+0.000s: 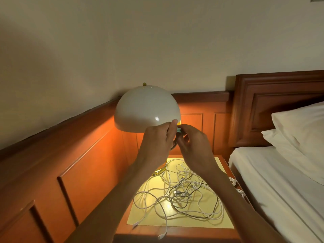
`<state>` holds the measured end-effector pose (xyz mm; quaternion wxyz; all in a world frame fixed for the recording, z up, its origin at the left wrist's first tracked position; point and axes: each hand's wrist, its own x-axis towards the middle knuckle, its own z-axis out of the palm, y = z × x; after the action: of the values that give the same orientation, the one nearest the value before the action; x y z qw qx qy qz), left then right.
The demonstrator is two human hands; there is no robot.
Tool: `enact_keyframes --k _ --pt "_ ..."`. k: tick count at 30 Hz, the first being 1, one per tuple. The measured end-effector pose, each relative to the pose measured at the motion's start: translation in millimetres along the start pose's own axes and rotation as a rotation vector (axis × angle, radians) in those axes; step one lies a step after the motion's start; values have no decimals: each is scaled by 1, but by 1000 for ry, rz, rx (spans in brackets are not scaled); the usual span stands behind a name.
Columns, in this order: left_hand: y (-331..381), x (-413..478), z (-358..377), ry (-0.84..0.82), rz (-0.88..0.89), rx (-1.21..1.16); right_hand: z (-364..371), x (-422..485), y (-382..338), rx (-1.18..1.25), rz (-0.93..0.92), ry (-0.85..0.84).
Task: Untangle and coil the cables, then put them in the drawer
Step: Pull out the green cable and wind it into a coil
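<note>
A tangle of white and dark cables [182, 193] lies on the yellow-topped nightstand [140, 216]. One white plug end hangs over the front edge. Raised above it, my left hand [157, 142] and my right hand [192, 144] meet in front of the lamp shade. Together they pinch a small pale green piece [178, 130] between the fingertips. A short loop of cable [173, 146] shows below the left palm. What else the hands hold is hidden. No drawer is in view.
A white dome lamp [147, 107] stands at the back of the nightstand, close behind my hands. Wood panelling [78, 163] runs along the left and rear. A bed [280, 181] with white pillows lies to the right. More white cable [236, 186] hangs beside the bed.
</note>
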<state>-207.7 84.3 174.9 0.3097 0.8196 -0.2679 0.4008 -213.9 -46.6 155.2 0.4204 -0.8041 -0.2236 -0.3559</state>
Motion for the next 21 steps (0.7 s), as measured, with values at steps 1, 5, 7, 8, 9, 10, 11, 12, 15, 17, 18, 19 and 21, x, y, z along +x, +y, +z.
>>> enact_keyframes --k 1,5,7,8,9,10,11,12,15,17,18,19,21 --pt "-1 4 1 22 -18 -2 0 2 0 -18 3 -5" --pt "-3 19 7 59 -88 -28 0 12 1 -24 32 7" --pt "-3 27 6 20 -140 -58 -3 17 1 -24 38 12" --pt "-4 32 4 -39 -189 -82 -5 19 0 -28 39 8" --pt "-6 37 2 -123 -255 -119 -7 21 0 -37 43 -2" --pt "-9 41 0 -200 -314 -159 -9 22 0 -45 59 -28" --pt "-12 43 1 -237 -342 -166 -11 24 2 -45 93 -70" --pt "-14 43 3 -239 -337 -135 -12 26 4 -34 141 -118" --pt "-18 34 13 -175 -240 -27 -14 26 12 84 295 -243" --pt "-23 27 17 -161 -191 -65 -14 24 16 234 394 -306" --pt "-27 25 16 -175 -180 -123 -15 23 18 317 438 -334" --pt "-30 23 14 -201 -169 -184 -15 21 19 396 474 -353" --pt "-33 20 10 -276 -127 -256 -13 18 20 528 515 -332"
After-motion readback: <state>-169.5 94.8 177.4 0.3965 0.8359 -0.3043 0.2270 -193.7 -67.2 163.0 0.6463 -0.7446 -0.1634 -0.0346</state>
